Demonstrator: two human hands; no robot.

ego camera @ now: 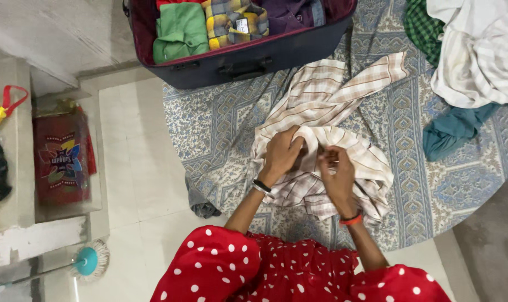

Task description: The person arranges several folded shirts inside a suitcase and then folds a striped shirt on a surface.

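The checked shirt [326,140] was soft, matt woven cloth, creased. Under it lay a matt printed cotton sheet [220,128]. Beyond the shirt, the suitcase [248,59] showed a dull fabric shell with a black plastic handle [245,68]. Left of it, the floor tiles [142,168] looked smooth and faintly glossy.

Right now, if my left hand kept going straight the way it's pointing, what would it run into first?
The left hand points up the picture, gripping the checked shirt. Straight on, it would first meet more of that shirt's bunched cloth, and beyond it probably the dark suitcase, though depth is hard to judge.
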